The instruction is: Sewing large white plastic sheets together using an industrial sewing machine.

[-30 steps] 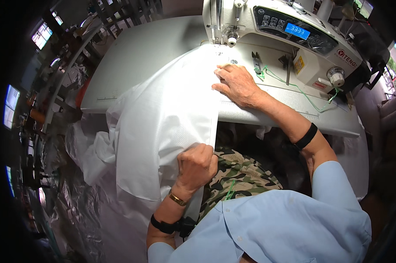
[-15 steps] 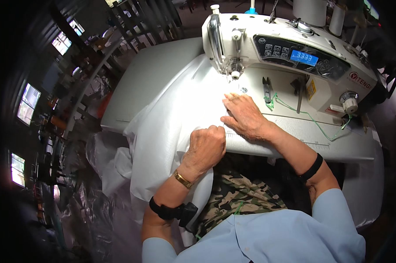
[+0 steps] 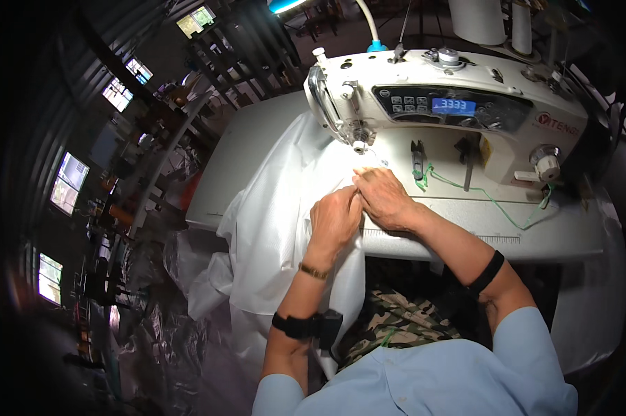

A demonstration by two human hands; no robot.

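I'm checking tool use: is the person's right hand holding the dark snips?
No, the dark snips lie on the sewing machine's bed, apart from the right hand.

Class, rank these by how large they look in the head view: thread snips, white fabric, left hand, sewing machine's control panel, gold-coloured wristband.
1. White fabric
2. Control panel
3. Left hand
Unranked, smallest: thread snips and gold-coloured wristband look too alike.

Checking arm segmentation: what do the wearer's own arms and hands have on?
Left hand and right hand: ungloved. Left arm: gold-coloured wristband, black forearm strap with boxy black module, short light-blue fabric sleeve. Right arm: plain black armband, matching light-blue sleeve.
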